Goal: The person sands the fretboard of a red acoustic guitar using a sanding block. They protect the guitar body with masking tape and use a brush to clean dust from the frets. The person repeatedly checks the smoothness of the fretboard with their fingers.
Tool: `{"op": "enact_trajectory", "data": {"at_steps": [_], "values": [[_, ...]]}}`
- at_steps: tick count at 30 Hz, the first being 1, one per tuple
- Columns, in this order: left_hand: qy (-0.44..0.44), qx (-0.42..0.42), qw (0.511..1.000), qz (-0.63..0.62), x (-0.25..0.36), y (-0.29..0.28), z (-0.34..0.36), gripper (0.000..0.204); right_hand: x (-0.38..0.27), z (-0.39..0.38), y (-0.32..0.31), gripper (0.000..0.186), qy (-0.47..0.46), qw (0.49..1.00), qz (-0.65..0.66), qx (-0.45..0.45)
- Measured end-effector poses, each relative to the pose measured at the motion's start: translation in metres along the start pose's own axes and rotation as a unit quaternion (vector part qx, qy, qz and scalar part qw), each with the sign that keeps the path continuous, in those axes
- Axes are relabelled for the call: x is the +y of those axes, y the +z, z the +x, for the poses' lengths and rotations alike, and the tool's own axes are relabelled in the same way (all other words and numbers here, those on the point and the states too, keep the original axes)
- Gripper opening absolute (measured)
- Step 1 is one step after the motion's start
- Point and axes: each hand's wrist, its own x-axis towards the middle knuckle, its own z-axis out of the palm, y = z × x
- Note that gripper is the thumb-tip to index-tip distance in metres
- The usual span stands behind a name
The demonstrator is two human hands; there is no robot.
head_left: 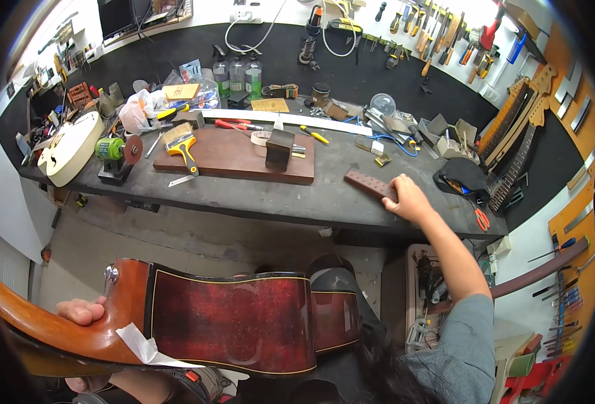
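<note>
Across my lap lies a glossy dark red acoustic guitar (230, 316) on its side, its amber neck (41, 323) reaching to the left, with a strap button at the heel and a crumpled white strip of tape or paper (139, 343) stuck below it. My left hand (82, 310) is curled round the neck near the heel, partly hidden behind it. My right hand (407, 198) reaches onto the dark workbench (237, 195), closed on one end of a long brown block with rows of small holes (365, 183).
On the bench are a brown board (223, 161) with a paintbrush and dark metal block, a green grinder (115, 151), a cream guitar body (68, 148), spray bottles, red pliers (482, 219) and a black pouch (455, 182). Guitar necks and wall tools stand at right, beside a cluttered cart (422, 289).
</note>
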Motion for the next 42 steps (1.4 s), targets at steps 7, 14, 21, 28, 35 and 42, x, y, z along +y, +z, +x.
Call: {"op": "enact_trajectory", "data": {"at_steps": [7,14,21,28,35,42], "values": [[0.051,0.054,0.996,0.041,0.001,-0.015,-0.011,0.089,0.019,0.063,0.028,0.034,-0.007,0.976,-0.137,0.171],[0.025,0.094,0.992,0.081,0.017,0.012,-0.006,0.085,-0.324,0.211,0.040,0.040,-0.396,0.911,0.080,0.086],[0.041,0.101,0.990,0.090,0.016,0.027,-0.002,0.072,-0.438,0.315,0.114,0.037,-0.460,0.885,0.047,0.051],[0.013,0.109,0.988,0.110,0.020,0.020,-0.007,0.083,-0.419,0.320,0.111,0.035,-0.502,0.857,0.073,0.085],[-0.034,0.196,0.971,0.132,0.037,-0.012,-0.065,0.080,-0.342,0.166,-0.058,0.036,-0.310,0.900,0.275,0.136],[-0.085,0.136,0.986,0.040,0.043,-0.010,-0.045,0.068,-0.128,0.027,-0.043,0.029,0.085,0.987,-0.003,0.138]]}}
